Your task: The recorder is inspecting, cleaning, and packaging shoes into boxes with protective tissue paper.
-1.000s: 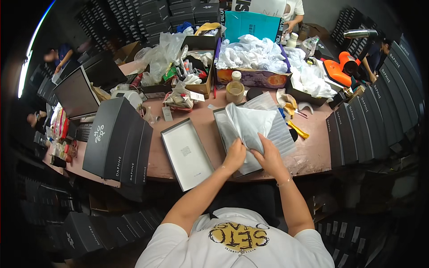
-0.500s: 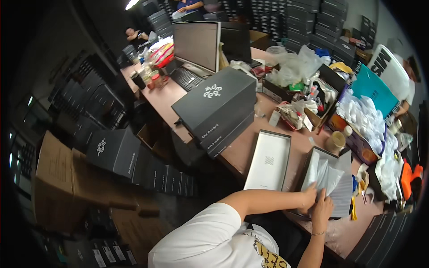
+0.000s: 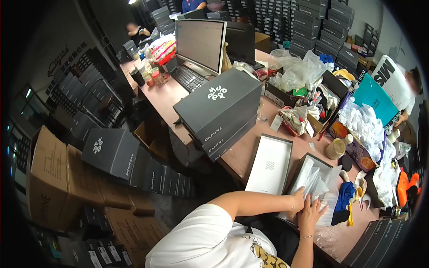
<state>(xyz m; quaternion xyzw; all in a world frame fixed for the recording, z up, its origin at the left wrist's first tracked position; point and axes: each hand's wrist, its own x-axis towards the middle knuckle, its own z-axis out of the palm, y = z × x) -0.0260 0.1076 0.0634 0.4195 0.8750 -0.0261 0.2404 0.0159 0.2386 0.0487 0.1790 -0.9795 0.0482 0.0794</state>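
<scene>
My left hand (image 3: 297,201) reaches into a dark grey shoe box (image 3: 293,180), its fingers closed on the near part of a translucent white plastic bag (image 3: 316,182). What lies inside the bag I cannot make out. My right hand (image 3: 309,215) rests just beside it, fingers spread over the bag and the white tissue paper (image 3: 330,200) that hangs over the box's right side. Left of the box, a lid (image 3: 270,165) lies with its white inside up.
Stacked dark shoe boxes (image 3: 219,114) stand on the pink table, near a monitor (image 3: 199,44) and keyboard (image 3: 190,78). To the right lie a jar (image 3: 335,148), blue cloth (image 3: 345,194), crumpled white paper (image 3: 364,127) and an orange-handled tool (image 3: 403,183). Cartons (image 3: 49,165) stand at left.
Both hands have moved lower and nearer to me, and the right fingers have spread. The bag lies lower in the box. The blue cloth beside the tissue shows more fully.
</scene>
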